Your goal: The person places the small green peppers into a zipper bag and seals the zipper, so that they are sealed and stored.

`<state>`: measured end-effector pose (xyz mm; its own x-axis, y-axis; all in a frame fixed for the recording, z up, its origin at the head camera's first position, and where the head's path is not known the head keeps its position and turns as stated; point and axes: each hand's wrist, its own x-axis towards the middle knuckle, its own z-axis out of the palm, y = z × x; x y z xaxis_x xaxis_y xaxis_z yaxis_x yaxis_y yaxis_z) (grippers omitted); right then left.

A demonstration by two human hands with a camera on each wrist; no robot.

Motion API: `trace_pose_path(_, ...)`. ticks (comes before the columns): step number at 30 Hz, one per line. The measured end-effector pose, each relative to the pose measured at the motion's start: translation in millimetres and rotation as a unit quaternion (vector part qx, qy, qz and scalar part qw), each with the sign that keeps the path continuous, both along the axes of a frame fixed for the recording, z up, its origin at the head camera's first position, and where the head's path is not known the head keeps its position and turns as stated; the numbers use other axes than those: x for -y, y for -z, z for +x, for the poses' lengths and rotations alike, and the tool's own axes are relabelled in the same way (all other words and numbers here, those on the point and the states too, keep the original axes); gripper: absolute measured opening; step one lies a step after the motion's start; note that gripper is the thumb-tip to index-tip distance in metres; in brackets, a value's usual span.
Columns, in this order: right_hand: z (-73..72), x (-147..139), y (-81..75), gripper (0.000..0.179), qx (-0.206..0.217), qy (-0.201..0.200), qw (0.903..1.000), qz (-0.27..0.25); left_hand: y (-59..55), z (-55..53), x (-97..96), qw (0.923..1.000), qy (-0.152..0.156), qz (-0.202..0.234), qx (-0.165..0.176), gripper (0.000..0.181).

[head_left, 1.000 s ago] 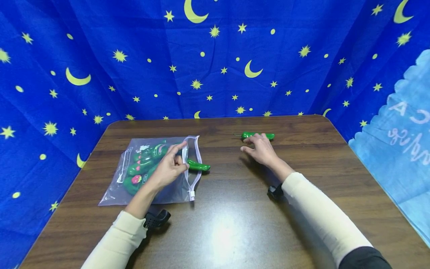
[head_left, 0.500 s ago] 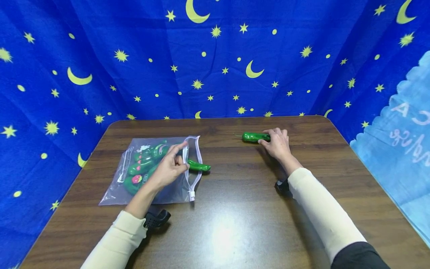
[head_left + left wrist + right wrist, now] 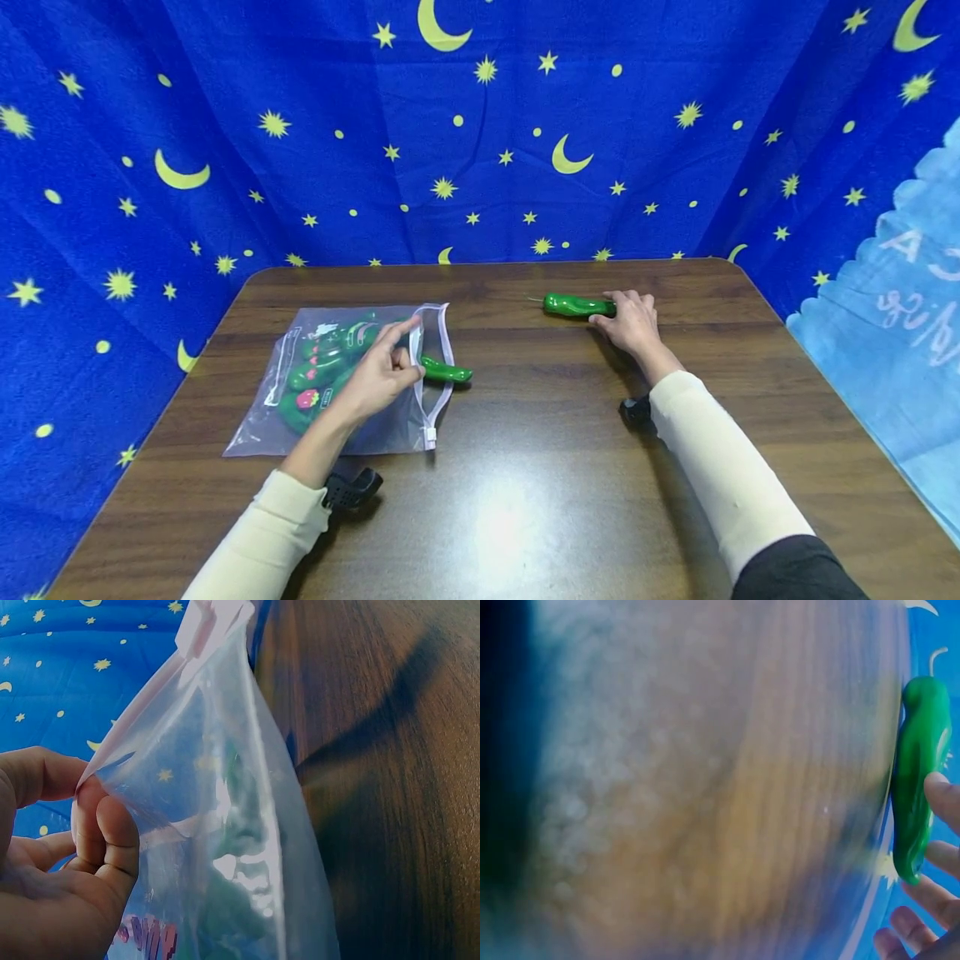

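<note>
A clear zip bag [image 3: 258,429] lies on the left of the table with several green peppers inside. My left hand [image 3: 378,377] pinches its opening edge between thumb and finger, while the index finger points along the mouth; the left wrist view shows the bag's film [image 3: 172,772] lifted there. One green pepper [image 3: 453,372] sticks partly out of the mouth. Toward the back right, my right hand [image 3: 633,323] holds another green pepper [image 3: 573,305] by its stemless end, with thumb and finger against it in the right wrist view. Its thin stem points left.
The brown wooden table [image 3: 517,442] reaches back to a blue curtain [image 3: 495,125] with yellow moons and stars. A white slider [image 3: 430,437] sits at the bag's near corner. Light blue cloth [image 3: 900,300] hangs on the right.
My right hand has moved right along the pepper, from above its middle to its right end, and now holds it there. The left hand stays at the bag.
</note>
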<state>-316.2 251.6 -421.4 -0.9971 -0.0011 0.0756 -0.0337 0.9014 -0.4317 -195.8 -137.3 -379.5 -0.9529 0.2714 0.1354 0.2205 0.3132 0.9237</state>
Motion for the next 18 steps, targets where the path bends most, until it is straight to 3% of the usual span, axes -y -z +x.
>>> trace_pose_path(18,5.4,-3.6,3.0,0.052,0.012,-0.007,0.9999,-0.003,3.4,-1.8,-1.2,1.0000,0.000,0.000,-0.003,0.076)
